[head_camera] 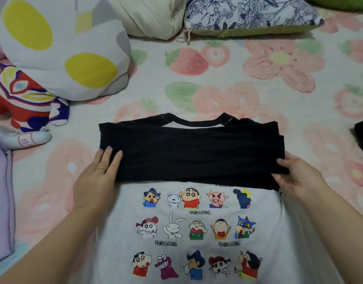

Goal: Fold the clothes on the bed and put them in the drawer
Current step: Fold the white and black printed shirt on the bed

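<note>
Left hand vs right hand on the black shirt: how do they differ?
The left hand lies with fingers flat on top of the black folded shirt, at its left edge; the right hand pinches the shirt's right edge, fingers tucked under. The left hand wears a thin ring; no ring shows on the right hand. Both hold the shirt at its lower corners, over the grey cartoon-print shirt.

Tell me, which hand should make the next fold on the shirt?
Probably the right hand: it already pinches the black folded part of the T-shirt at its edge, while the left hand only lies flat on it, so it could hold the shirt.
</note>
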